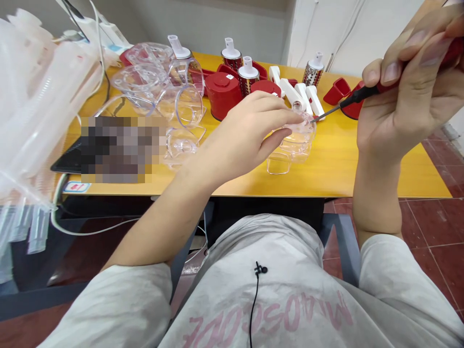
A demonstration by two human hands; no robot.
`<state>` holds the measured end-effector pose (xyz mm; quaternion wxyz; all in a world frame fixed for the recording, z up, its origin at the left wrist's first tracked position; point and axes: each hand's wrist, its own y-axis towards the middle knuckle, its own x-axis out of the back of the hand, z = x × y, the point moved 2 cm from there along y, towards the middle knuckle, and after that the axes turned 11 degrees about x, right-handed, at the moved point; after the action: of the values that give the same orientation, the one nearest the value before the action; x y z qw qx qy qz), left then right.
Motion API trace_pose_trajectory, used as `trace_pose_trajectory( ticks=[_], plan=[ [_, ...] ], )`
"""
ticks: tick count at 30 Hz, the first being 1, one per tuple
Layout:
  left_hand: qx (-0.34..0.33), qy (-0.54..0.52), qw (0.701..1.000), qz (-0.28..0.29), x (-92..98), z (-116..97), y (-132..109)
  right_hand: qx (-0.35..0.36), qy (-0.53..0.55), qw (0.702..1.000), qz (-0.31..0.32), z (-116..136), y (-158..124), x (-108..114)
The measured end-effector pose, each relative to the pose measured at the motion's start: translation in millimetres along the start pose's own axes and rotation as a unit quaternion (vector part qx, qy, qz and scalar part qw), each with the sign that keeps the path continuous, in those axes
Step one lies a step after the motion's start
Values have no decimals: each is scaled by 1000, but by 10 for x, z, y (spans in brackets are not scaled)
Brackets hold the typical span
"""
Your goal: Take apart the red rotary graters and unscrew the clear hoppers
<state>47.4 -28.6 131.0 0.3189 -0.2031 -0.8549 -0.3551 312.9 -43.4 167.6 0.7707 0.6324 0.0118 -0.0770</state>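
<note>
My right hand [409,87], raised at the right, is closed around a screwdriver [344,102] with a red and black handle. Its thin shaft slants down to the left, and the tip meets the top of a clear plastic housing [297,142] on the table. My left hand [257,128] reaches over from the left with its fingertips on that housing, holding it steady. The thumb lies along the near side, partly in front of the clear plastic. Whatever sits right under the screwdriver tip is too small to make out.
Clear plastic housings [184,106] are piled on the yellow table [333,169]. Behind my hands stand red round parts [223,92], metal grater drums [313,72] and white handles [290,92]. Red pieces [337,91] lie near my right hand. Plastic bags [47,96] fill the left side.
</note>
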Motion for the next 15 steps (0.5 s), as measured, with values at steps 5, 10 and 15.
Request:
trace_pose_trajectory(
  ticks=[5, 10, 15],
  plan=[
    [-12, 1, 1000, 2, -58, 18, 60, 3, 3, 1000, 18, -1, 19, -4],
    [5, -18, 1000, 9, -84, 87, 105, -7, -45, 998, 40, 60, 44, 72],
    [-11, 2, 1000, 22, -70, 78, 150, -17, -69, 997, 31, 122, 21, -80]
  ],
)
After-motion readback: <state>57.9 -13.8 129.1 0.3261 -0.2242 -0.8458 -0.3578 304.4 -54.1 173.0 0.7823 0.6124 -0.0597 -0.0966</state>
